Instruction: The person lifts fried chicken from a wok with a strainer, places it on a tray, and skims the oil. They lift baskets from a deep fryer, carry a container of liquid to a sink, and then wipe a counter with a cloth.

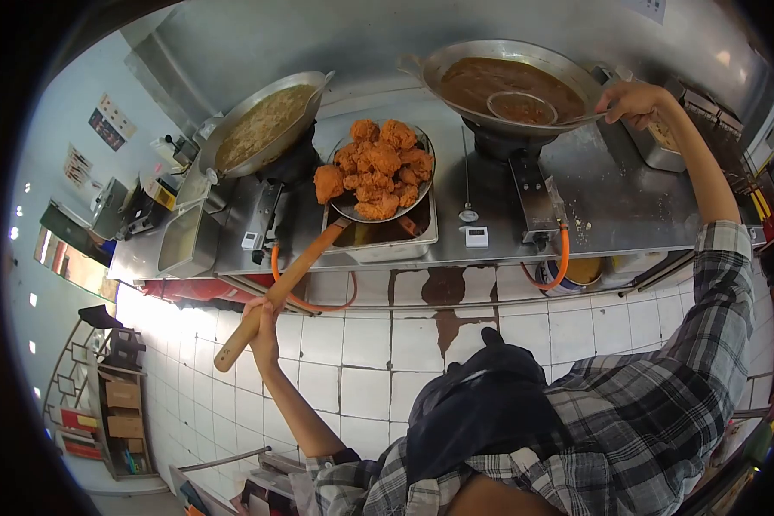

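Observation:
My left hand (pixel 264 334) is wrapped round the long wooden handle of a large strainer (pixel 305 265). A heap of golden-brown fried chicken (pixel 378 163) fills its round basket, which sits over a rectangular metal pan (pixel 387 252) on the counter. At the right wok (pixel 443 60), my right hand (pixel 635 101) grips the end of a small wire skimmer (pixel 522 108). The skimmer's ring lies in the brown oil (pixel 499 76), and its handle crosses the wok's rim.
Another wok (pixel 314 86) of bubbling, pale oil stands at left. Orange gas hoses (pixel 564 262) hang from the burners at the counter's front edge. A probe thermometer (pixel 468 213) and a small white timer (pixel 476 236) lie between the woks. A metal bin (pixel 181 245) is at left.

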`<move>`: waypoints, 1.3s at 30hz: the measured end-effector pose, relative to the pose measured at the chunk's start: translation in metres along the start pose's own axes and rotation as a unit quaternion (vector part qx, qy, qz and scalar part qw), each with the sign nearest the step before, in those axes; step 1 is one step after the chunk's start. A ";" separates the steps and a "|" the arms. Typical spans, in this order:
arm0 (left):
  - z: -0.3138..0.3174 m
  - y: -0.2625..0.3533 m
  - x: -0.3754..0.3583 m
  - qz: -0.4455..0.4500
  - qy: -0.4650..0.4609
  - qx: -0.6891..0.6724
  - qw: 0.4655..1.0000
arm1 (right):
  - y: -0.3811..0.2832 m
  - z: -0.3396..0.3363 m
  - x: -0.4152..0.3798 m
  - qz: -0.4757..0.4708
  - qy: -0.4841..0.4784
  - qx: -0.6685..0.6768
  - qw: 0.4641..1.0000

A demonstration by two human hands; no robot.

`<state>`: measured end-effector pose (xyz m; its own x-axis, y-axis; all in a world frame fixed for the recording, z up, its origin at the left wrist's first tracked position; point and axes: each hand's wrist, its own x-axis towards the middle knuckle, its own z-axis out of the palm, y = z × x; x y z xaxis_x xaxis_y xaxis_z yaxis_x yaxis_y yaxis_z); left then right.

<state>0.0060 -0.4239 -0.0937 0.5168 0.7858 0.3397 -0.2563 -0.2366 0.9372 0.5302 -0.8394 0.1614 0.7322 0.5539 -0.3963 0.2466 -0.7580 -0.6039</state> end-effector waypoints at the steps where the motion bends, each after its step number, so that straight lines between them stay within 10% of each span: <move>1: -0.002 -0.002 0.002 -0.009 0.001 -0.013 1.000 | 0.001 0.004 0.000 0.000 0.012 0.009 1.000; 39: -0.027 -0.021 0.044 -0.036 -0.026 -0.062 0.997 | -0.001 0.008 0.032 -0.080 0.095 0.091 0.988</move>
<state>0.0118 -0.3691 -0.1002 0.5782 0.7671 0.2779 -0.3134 -0.1056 0.9437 0.5481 -0.8183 0.1437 0.8032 0.5741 -0.1589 0.2637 -0.5820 -0.7693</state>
